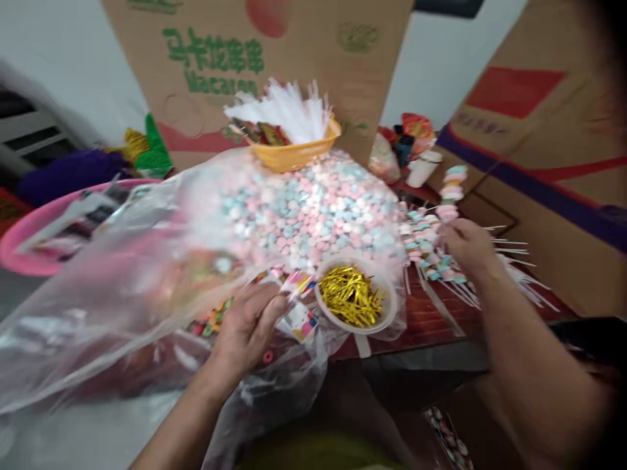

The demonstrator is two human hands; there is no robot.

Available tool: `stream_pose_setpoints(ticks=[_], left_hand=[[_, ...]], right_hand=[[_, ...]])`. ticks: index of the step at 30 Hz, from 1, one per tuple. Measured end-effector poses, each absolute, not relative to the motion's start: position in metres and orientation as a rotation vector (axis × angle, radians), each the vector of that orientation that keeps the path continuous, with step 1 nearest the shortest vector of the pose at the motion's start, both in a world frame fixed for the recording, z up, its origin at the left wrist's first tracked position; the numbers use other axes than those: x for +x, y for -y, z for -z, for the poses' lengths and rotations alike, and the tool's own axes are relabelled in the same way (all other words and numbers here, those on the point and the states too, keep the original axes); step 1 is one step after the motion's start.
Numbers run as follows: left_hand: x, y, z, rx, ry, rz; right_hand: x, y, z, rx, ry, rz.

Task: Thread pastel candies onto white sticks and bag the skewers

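Observation:
My right hand (467,245) is closed around the lower end of a candy skewer (453,186), raised upright with pastel pink, blue and white pieces on it. Below it lies a pile of similar skewers (431,251), their white sticks pointing right. My left hand (249,323) has its fingers pinched at a small printed plastic bag (298,282), blurred at the fingertips. More colourful printed bags (298,321) lie under and beside that hand. Just to its right stands a round clear tub (392,313) of gold twist ties (350,295).
Loose pastel candies (313,209) heap up in a large clear plastic sheet (122,326). Behind are a yellow basket (289,156) of white sticks and a big cardboard box (196,117). A pink basin (19,245) sits left, a white cup (424,170) at back right.

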State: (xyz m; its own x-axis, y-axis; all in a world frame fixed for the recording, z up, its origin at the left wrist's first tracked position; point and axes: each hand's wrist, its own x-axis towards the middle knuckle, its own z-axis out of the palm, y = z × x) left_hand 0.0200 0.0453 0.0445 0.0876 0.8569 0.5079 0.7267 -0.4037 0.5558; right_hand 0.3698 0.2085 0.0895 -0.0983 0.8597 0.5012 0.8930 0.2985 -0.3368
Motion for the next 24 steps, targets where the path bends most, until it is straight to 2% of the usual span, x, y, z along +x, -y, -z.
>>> stream_pose_setpoints(ticks=[4, 8, 14, 20, 24], left_hand=[[0.020, -0.048, -0.055, 2.264, -1.595, -1.310], [0.021, -0.040, -0.067, 2.374, -1.644, -1.279], [0.016, -0.029, -0.072, 2.479, -1.656, -1.209], [0.012, -0.027, -0.065, 2.452, -1.456, -1.150], [0.014, -0.027, -0.061, 2.310, -1.311, -1.174]], right_hand=[[0.344, -0.144, -0.098, -1.282, 2.174, 0.023], [0.315, -0.105, -0.106, -0.873, 2.339, 0.367], [0.322, -0.098, -0.111, -0.712, 2.511, 0.638], [0.345, -0.102, -0.115, -0.607, 2.686, 0.482], [0.352, -0.102, -0.117, -0.995, 2.444, 0.345]])
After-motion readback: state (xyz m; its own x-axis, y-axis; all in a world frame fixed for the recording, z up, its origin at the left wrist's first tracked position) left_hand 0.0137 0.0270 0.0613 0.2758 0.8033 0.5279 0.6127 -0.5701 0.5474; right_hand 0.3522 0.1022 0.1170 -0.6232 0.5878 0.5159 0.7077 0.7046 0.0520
